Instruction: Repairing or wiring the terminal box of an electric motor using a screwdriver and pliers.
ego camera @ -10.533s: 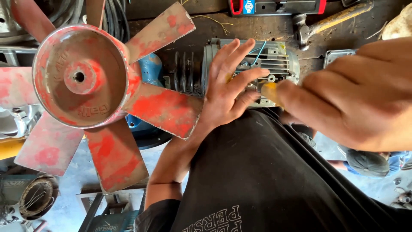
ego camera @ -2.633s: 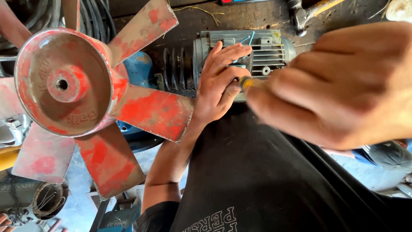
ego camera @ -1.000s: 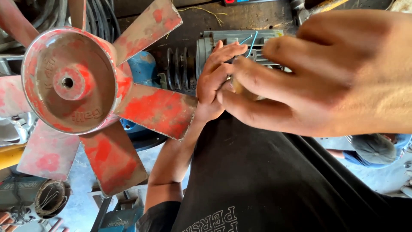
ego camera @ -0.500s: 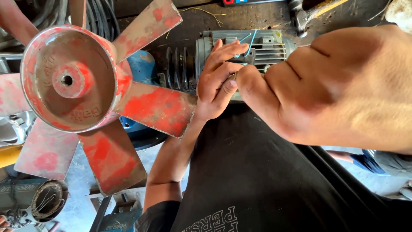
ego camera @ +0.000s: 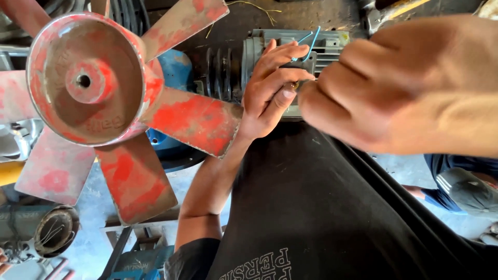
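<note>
Overhead, head view: the left hand [ego camera: 272, 85] lay on the grey motor [ego camera: 332, 44], fingers loosely bent and its grip closed on nothing. The right hand [ego camera: 415, 88], blurred and close to the camera, had its fingertips bunched tight beside the left thumb; what they pinched was hidden. Both met at the motor's top, where blue wires [ego camera: 311, 44] stuck up, so fine work at that spot seemed in hand, calling for a steady, small pinch. The motor sat on the worktop, long axis left to right, its grooved pulley [ego camera: 220, 72] pointing towards the red fan [ego camera: 104, 88].
</note>
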